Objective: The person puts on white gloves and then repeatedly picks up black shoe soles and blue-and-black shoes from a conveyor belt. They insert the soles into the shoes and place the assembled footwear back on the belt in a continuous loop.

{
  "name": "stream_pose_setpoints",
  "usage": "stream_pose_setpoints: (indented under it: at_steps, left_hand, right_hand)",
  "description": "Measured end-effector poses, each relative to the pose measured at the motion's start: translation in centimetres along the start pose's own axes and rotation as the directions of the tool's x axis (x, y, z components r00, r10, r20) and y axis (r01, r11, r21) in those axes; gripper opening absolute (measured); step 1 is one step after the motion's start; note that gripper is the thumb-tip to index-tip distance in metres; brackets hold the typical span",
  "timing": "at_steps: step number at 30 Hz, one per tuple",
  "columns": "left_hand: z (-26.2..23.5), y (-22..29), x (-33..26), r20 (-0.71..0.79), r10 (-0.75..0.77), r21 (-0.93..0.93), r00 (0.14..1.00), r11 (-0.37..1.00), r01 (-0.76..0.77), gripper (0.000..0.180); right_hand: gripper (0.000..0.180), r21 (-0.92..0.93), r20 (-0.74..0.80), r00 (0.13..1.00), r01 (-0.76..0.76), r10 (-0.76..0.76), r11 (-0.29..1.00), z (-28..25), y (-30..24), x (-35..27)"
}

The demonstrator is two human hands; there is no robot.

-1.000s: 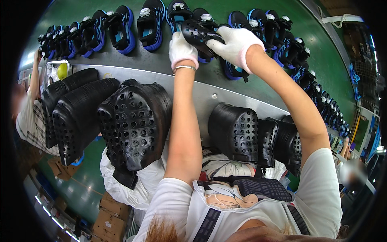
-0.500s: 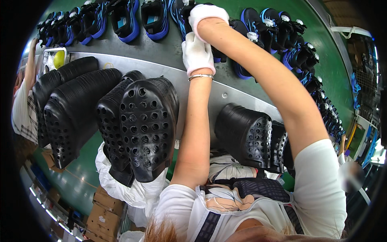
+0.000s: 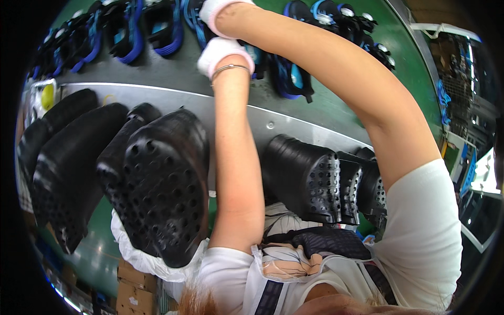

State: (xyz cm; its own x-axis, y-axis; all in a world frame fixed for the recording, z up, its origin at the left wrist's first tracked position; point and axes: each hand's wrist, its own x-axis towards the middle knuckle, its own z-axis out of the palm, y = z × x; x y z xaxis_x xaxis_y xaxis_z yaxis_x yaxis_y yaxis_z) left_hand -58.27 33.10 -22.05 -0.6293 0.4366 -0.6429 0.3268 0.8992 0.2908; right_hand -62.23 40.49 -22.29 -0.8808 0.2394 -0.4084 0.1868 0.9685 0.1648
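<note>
Both my hands wear white gloves and reach out to the far row of shoes. My left hand (image 3: 223,56), with a bangle at its wrist, is low over the row, close beside a black and blue shoe (image 3: 195,23). Just beyond it, my right hand (image 3: 216,13) is at the top edge of the view, its arm stretched across from the right. The fingers of both are hidden or blurred, so whether they grip a shoe does not show. To the right of my hands a black shoe with a blue sole (image 3: 291,79) stands with its opening showing.
Stacks of nested black foot-shaped pieces with holes (image 3: 168,194) lie left of my arm, and another such stack (image 3: 304,178) lies right. More shoes (image 3: 126,37) line the grey and green worktop (image 3: 131,73). Cardboard boxes (image 3: 135,294) are at the lower left.
My view has shifted, and both hands now appear further left and higher. The shoe to their right shows more fully. The person at the far left is no longer plainly seen.
</note>
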Motion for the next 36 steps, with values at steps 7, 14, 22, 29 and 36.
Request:
stream_pose_setpoints:
  at_steps: [7, 14, 22, 29, 36]
  left_hand:
    - [0.7, 0.6, 0.8, -0.037, 0.002, 0.053, 0.999, 0.999, -0.001, 0.040]
    - [1.2, -0.8, 1.5, -0.088, -0.010, 0.004, 0.996, 1.000, 0.010, 0.043]
    - [2.0, -0.6, 2.3, -0.192, 0.198, 0.181, 0.961, 0.970, -0.163, 0.038]
    - [2.8, -0.3, -2.9, -0.778, 0.174, 0.048, 0.603, 0.975, -0.219, 0.026]
    - [8.4, 4.4, -8.9, -0.453, 0.581, 0.170, 0.676, 0.801, -0.574, 0.047]
  right_hand:
    - [0.026, -0.307, 0.020, 0.960, -0.260, 0.280, 0.915, 0.5, -2.0, 2.4]
    - [0.025, 0.019, -0.172, 0.961, 0.223, -0.216, 0.975, -0.8, 0.2, -0.9]
    - [0.030, 0.108, -0.092, 0.987, 0.145, -0.135, 0.984, 0.6, 1.1, 0.7]
    - [0.020, 0.235, -0.256, 0.953, -0.100, 0.161, 0.967, -3.9, 8.6, -10.7]
    - [0.054, 0.087, 0.177, 0.894, -0.431, 0.412, 0.898, 7.4, 17.7, -19.3]
